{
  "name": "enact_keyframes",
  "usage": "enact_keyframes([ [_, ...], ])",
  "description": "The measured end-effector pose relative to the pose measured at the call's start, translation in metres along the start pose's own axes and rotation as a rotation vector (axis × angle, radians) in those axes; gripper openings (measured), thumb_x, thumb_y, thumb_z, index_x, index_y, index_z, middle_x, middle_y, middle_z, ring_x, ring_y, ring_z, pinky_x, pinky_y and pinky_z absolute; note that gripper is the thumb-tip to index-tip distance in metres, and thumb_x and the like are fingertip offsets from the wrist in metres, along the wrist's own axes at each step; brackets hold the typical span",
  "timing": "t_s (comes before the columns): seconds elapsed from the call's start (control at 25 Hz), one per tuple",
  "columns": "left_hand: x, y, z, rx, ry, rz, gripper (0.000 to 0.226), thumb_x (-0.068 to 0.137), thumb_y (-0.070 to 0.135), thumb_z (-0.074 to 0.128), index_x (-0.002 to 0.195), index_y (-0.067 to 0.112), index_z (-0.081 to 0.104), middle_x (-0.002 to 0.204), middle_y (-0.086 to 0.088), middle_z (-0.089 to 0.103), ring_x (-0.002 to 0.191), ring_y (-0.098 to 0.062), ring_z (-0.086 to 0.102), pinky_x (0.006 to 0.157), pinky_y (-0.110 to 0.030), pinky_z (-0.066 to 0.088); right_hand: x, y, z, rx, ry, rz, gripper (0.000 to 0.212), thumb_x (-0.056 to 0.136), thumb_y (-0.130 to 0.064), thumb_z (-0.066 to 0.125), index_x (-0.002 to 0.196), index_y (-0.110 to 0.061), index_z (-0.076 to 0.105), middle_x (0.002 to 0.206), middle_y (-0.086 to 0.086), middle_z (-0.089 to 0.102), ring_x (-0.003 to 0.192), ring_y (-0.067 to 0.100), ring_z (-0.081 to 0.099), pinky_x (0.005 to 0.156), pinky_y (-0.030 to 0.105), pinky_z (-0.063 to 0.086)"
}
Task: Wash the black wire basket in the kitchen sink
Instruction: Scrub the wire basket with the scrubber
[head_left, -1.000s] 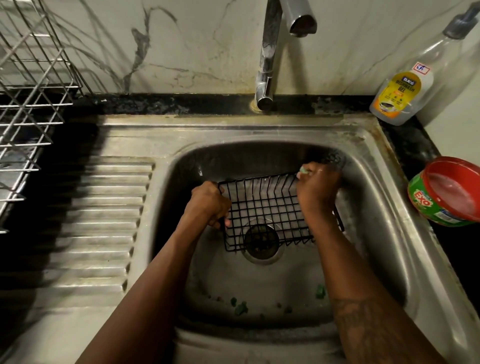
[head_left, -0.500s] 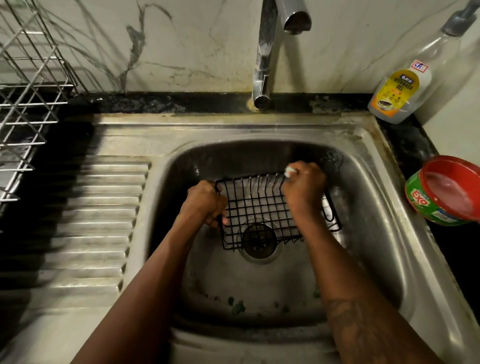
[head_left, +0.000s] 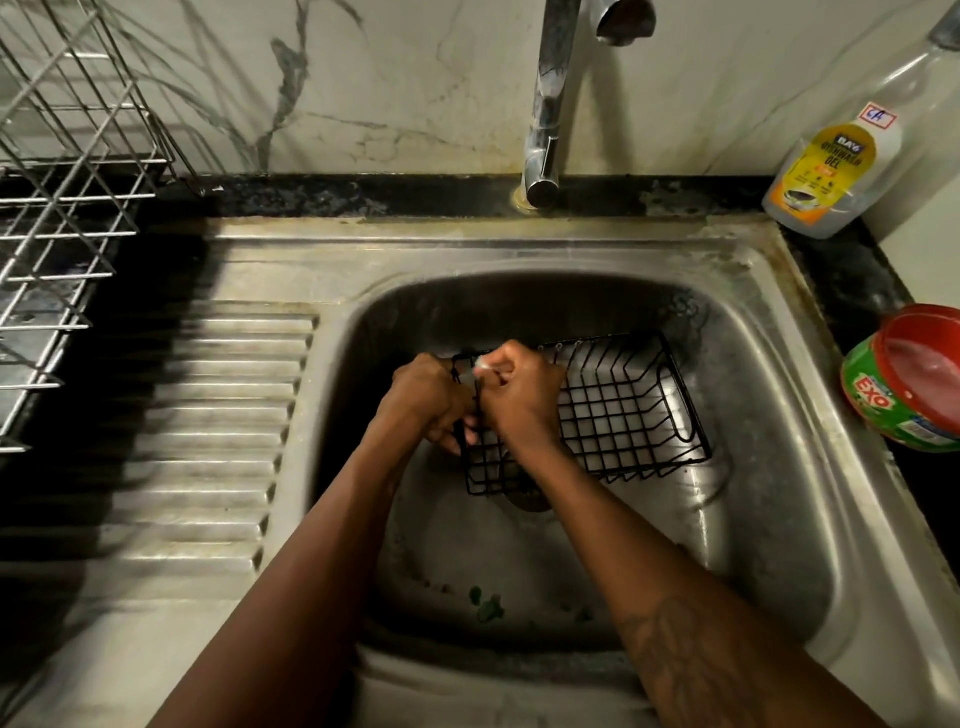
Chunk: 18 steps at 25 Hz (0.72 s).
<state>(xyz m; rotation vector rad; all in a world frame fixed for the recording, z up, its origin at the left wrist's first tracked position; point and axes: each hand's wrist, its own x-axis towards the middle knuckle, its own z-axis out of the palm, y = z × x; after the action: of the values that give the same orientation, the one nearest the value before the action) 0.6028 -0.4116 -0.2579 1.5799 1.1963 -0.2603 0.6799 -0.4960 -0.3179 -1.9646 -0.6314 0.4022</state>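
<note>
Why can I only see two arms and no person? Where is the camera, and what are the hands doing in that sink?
The camera is worn on the person's head and looks down, so you see only their arms. All the pictures come from that one camera. The left hand grips the left end of the black wire basket, which sits in the steel sink over the drain. The right hand pinches a small pale thing against that same end; I cannot tell what it is. Above is the tap, with no water running. On the right stand a dish gel bottle and a red-lidded tub. On the left is a wire dish rack.
</note>
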Motion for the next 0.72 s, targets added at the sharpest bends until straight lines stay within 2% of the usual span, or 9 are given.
enact_keyframes([
  [0.08, -0.002, 0.001, -0.001, 0.010, -0.016, 0.000, 0.013, 0.097, 0.000, 0.056, 0.100, 0.002, 0.068, 0.075, -0.021, 0.072, 0.076, -0.038, 0.073, 0.077, -0.055, 0.061, 0.002, -0.003, 0.012, 0.095, 0.001, 0.043, 0.016, 0.086, -0.009, 0.076, 0.082, -0.021, 0.066, 0.078, -0.001, 0.071, 0.073, 0.011, 0.069, 0.063, 0.024, 0.057],
  [0.2, 0.001, 0.001, -0.001, 0.016, 0.009, -0.010, 0.011, 0.098, 0.002, 0.054, 0.100, 0.007, 0.064, 0.075, -0.021, 0.073, 0.075, -0.038, 0.075, 0.073, -0.053, 0.062, 0.004, 0.005, 0.005, 0.092, 0.112, 0.148, 0.014, 0.084, -0.008, 0.078, 0.083, -0.018, 0.068, 0.077, -0.005, 0.069, 0.070, 0.005, 0.066, 0.055, 0.008, 0.047],
  [0.32, 0.005, -0.001, 0.002, 0.029, 0.017, -0.026, 0.016, 0.098, -0.001, 0.050, 0.105, 0.012, 0.057, 0.070, -0.019, 0.074, 0.071, -0.038, 0.076, 0.069, -0.053, 0.063, 0.010, 0.015, -0.011, 0.118, 0.229, 0.314, 0.011, 0.083, -0.008, 0.079, 0.086, -0.014, 0.070, 0.082, -0.001, 0.071, 0.069, 0.002, 0.066, 0.049, 0.004, 0.044],
  [0.4, 0.004, 0.001, 0.002, 0.033, 0.021, -0.033, 0.017, 0.098, -0.002, 0.050, 0.106, 0.011, 0.057, 0.068, -0.018, 0.073, 0.069, -0.037, 0.075, 0.068, -0.052, 0.063, 0.012, 0.013, -0.012, 0.129, 0.199, 0.350, 0.012, 0.080, -0.013, 0.082, 0.084, -0.016, 0.071, 0.081, 0.000, 0.074, 0.071, 0.007, 0.070, 0.051, 0.008, 0.049],
  [0.52, 0.000, 0.004, 0.002, 0.031, 0.002, -0.040, 0.011, 0.099, 0.001, 0.051, 0.105, 0.007, 0.058, 0.067, -0.018, 0.073, 0.068, -0.036, 0.075, 0.069, -0.052, 0.063, 0.009, -0.003, 0.002, 0.223, 0.102, 0.422, 0.015, 0.077, -0.015, 0.085, 0.078, -0.020, 0.071, 0.078, -0.003, 0.074, 0.074, 0.009, 0.072, 0.065, 0.023, 0.060],
  [0.64, -0.002, 0.006, 0.000, 0.072, -0.012, -0.034, 0.013, 0.099, 0.003, 0.053, 0.095, 0.007, 0.064, 0.076, -0.018, 0.075, 0.079, -0.037, 0.076, 0.076, -0.051, 0.063, 0.007, -0.017, 0.014, 0.349, 0.060, 0.390, 0.015, 0.078, -0.011, 0.084, 0.074, -0.020, 0.072, 0.078, -0.002, 0.076, 0.075, 0.011, 0.074, 0.070, 0.026, 0.062],
  [0.72, 0.001, 0.005, 0.001, 0.067, -0.010, -0.039, 0.010, 0.098, 0.005, 0.056, 0.096, 0.009, 0.065, 0.077, -0.018, 0.076, 0.077, -0.035, 0.077, 0.074, -0.050, 0.063, 0.006, -0.017, 0.014, 0.387, 0.056, 0.381, 0.011, 0.079, -0.010, 0.083, 0.080, -0.017, 0.074, 0.081, -0.001, 0.076, 0.076, 0.012, 0.074, 0.069, 0.025, 0.061],
])
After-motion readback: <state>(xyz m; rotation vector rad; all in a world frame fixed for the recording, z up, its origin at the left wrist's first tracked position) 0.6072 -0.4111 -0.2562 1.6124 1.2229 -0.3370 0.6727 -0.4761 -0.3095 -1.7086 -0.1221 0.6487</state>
